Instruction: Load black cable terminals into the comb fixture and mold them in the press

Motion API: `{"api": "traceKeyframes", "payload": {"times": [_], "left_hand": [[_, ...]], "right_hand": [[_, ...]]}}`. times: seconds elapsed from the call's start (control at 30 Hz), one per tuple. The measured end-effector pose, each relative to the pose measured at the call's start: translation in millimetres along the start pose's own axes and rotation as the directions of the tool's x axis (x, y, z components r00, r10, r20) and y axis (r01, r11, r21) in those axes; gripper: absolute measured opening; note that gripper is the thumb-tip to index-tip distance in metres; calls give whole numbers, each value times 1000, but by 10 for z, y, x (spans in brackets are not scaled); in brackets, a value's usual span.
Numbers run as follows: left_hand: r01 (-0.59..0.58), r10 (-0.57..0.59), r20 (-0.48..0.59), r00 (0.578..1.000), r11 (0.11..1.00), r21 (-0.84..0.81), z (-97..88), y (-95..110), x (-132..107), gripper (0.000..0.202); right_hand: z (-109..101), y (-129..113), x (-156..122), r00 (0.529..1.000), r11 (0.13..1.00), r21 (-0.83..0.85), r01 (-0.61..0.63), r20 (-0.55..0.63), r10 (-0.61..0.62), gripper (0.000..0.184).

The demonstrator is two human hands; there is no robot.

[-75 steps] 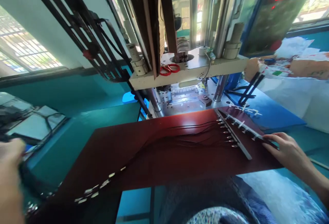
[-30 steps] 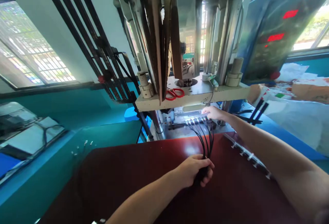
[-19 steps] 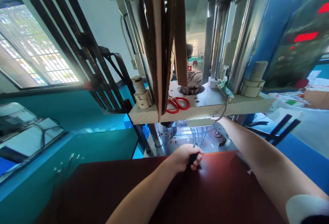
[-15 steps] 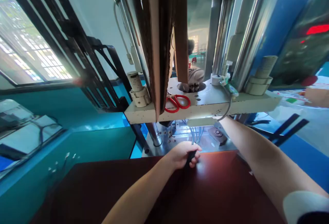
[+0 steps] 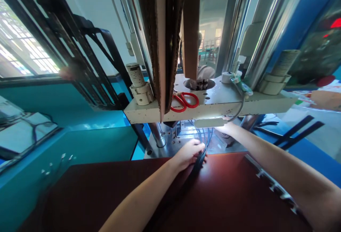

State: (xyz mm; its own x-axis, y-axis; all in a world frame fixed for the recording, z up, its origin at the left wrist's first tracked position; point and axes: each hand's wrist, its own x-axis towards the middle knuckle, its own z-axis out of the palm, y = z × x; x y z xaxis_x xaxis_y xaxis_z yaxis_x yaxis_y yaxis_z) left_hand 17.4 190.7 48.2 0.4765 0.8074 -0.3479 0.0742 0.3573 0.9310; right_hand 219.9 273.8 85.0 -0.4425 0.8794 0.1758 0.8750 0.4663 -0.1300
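Observation:
My left hand [image 5: 188,153] is closed round a bundle of black cables [image 5: 199,161] at the far edge of the dark red work board [image 5: 226,193]. The cables run forward under the white upper plate [image 5: 213,106] of the press into the metal die area [image 5: 191,132]. My right hand [image 5: 226,128] reaches under that plate beside the cable ends; its fingers are mostly hidden by the plate.
Red-handled scissors [image 5: 184,101] lie on top of the press plate. Steel columns [image 5: 255,37] and cardboard strips [image 5: 165,40] rise above it. A strip with white connectors [image 5: 277,189] lies on the board at right. Loose terminal wires [image 5: 53,163] lie at left.
The view has moved closer to the press. My left hand slid forward along the cables toward the die, and my right hand stays under the plate.

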Motion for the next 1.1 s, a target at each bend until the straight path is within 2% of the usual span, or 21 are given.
{"api": "traceKeyframes", "payload": {"times": [0.03, 0.07, 0.1, 0.13, 0.17, 0.2, 0.23, 0.27, 0.33, 0.47, 0.6, 0.7, 0.77, 0.87, 0.97, 1.1], "left_hand": [[-95, 116, -146, 983, 985, 143, -36, 12, 7, 36], [-187, 279, -258, 925, 926, 329, -72, 37, 14, 40], [-258, 456, -288, 842, 809, 529, -107, 76, 23, 41], [-307, 605, -221, 765, 645, 700, -138, 126, 36, 41], [-348, 695, -87, 713, 459, 817, -166, 180, 54, 39], [-376, 723, 57, 688, 288, 880, -191, 234, 78, 37], [-389, 704, 176, 688, 153, 909, -217, 281, 106, 37], [-388, 668, 256, 699, 53, 920, -246, 317, 136, 38], [-370, 607, 330, 723, -64, 927, -325, 342, 191, 40], [-365, 550, 375, 746, -133, 921, -526, 238, 225, 41], [-331, 593, 323, 737, -99, 939, -621, 109, 216, 44], [-295, 647, 239, 724, -23, 955, -570, 115, 236, 40], [-282, 660, 216, 720, -6, 959, -494, 182, 257, 39], [-328, 644, 288, 708, -61, 943, -379, 324, 299, 42], [-382, 617, 362, 699, -106, 918, -341, 419, 367, 45], [-375, 632, 345, 694, -93, 922, -406, 400, 470, 47]], "right_hand": [[40, -51, -57, 1000, 1000, -15, 25, -7, -25, 26], [79, -102, -115, 998, 997, -39, 61, -21, -62, 28], [114, -149, -170, 993, 992, -74, 102, -44, -106, 29], [145, -186, -217, 986, 983, -114, 140, -71, -149, 30], [171, -210, -254, 977, 973, -156, 170, -100, -186, 30], [192, -220, -281, 968, 963, -192, 190, -126, -216, 30], [211, -215, -299, 961, 955, -217, 201, -143, -235, 30], [228, -197, -311, 958, 952, -227, 207, -150, -244, 30], [256, -138, -326, 953, 946, -229, 231, -144, -267, 30], [263, -50, -359, 950, 941, -207, 267, -105, -292, 34], [208, -107, -369, 969, 946, -229, 227, -47, -244, 36], [192, -174, -340, 978, 950, -242, 197, -23, -208, 35], [196, -194, -305, 980, 951, -244, 189, -7, -197, 35], [198, -196, -233, 979, 950, -241, 197, 2, -203, 36], [197, -210, -151, 979, 951, -239, 194, -17, -204, 36], [238, -253, -102, 980, 957, -233, 176, -48, -192, 36]]}}
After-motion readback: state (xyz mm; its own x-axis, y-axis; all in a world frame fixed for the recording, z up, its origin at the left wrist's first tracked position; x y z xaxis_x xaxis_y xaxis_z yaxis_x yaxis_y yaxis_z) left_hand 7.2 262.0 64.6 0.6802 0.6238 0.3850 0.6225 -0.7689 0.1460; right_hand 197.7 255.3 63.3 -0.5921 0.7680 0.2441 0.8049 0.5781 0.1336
